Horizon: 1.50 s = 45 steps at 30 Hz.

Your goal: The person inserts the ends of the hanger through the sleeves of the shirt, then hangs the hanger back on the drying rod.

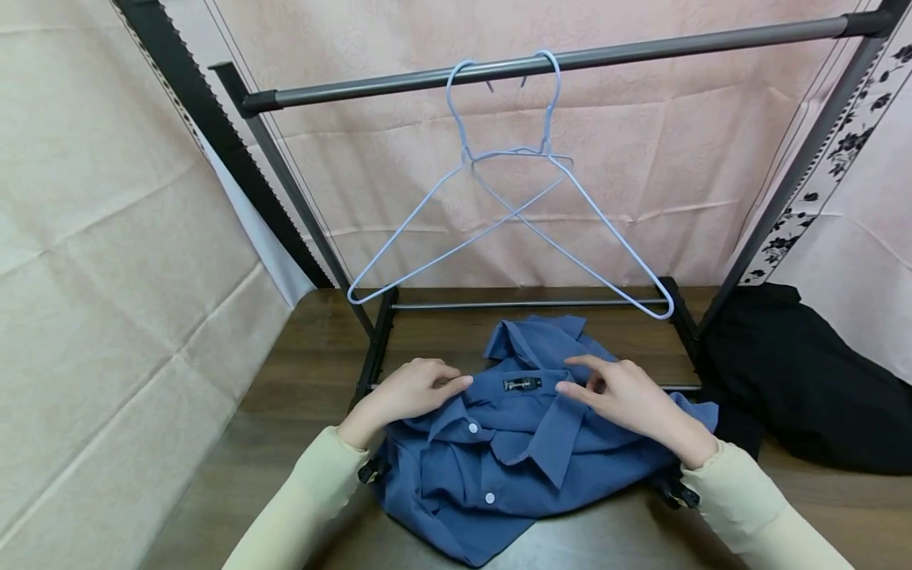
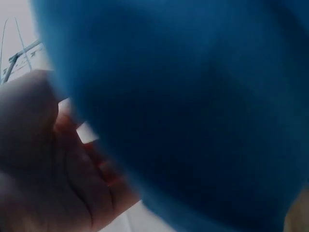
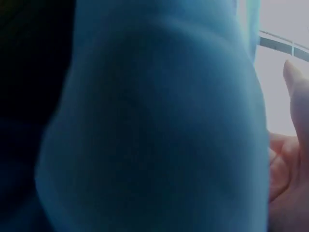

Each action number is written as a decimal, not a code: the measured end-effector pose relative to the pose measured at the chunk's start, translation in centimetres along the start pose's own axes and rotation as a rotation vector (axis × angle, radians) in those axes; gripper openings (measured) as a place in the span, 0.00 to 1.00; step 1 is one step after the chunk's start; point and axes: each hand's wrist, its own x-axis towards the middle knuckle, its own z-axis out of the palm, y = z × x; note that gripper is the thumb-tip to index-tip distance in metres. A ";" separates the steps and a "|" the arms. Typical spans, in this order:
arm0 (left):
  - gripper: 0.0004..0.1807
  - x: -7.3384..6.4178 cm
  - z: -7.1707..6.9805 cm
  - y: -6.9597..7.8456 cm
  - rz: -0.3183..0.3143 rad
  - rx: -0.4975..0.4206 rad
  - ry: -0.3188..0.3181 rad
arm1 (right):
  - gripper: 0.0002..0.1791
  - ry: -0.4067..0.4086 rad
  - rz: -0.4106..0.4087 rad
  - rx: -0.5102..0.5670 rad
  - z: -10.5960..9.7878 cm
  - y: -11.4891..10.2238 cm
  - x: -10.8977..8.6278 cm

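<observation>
A blue button-up shirt [image 1: 527, 475] lies bunched on the table, its collar and black neck label facing up. At the collar's left side my left hand [image 1: 409, 392] pinches the cloth between thumb and curled fingers. My right hand [image 1: 627, 396] is over the collar's right side, thumb and index finger apart. In the left wrist view blue cloth [image 2: 183, 111] covers most of the picture and hides the fingertips. Blue cloth [image 3: 159, 125] likewise fills the right wrist view, with part of the right hand [image 3: 289, 169] beside it.
Two light-blue wire hangers [image 1: 420, 207] hang from the rack's dark rail [image 1: 399, 83], beyond the shirt. Black cloth [image 1: 805, 380] lies in a heap at the right. The rack's foot bars rest on the brown wooden table [image 1: 285, 443]. Pale curtains surround it.
</observation>
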 end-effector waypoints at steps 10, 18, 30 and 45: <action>0.12 0.2 1.6 0.8 -0.046 -0.028 -0.127 | 0.35 -0.089 0.189 0.091 2.2 -0.7 0.2; 0.10 -0.5 1.4 1.4 -0.078 -0.005 -0.117 | 0.20 -0.136 0.091 0.099 1.8 -0.8 -0.3; 0.27 -1.5 -2.5 2.8 0.068 0.035 0.033 | 0.15 -0.070 -0.041 0.168 -2.9 -1.1 0.2; 0.31 -1.8 -3.6 3.4 0.152 -0.087 0.219 | 0.09 0.210 -0.085 0.098 -4.0 -2.1 1.1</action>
